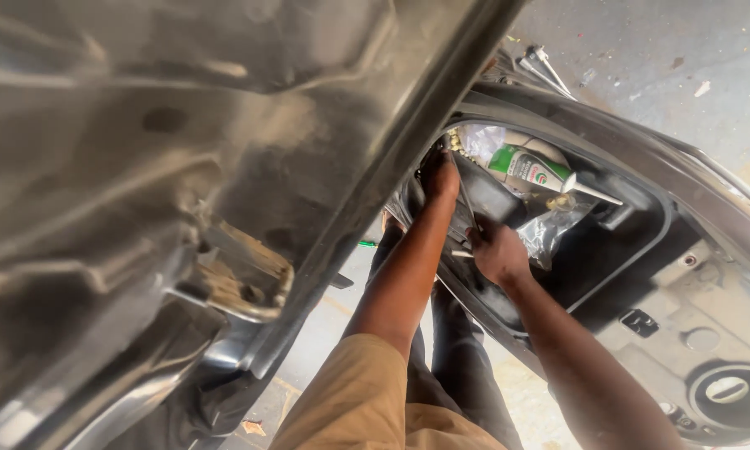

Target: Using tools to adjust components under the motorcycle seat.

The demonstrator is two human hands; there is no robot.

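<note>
Reaching into the dark storage compartment point(616, 250), the left hand point(441, 179) presses near its upper rim, grip not discernible. The right hand point(498, 250) closes around a thin metal tool point(466, 204) at the rim's near edge. A green-and-white bottle point(531, 169) lies inside on crumpled plastic point(550, 229).

Both forearms bare. Left arm point(404, 275): short tan sleeve point(354, 400) at upper arm. Left hand point(441, 179), right hand point(498, 250): no gloves. Dark trousers point(458, 367) below.
</note>
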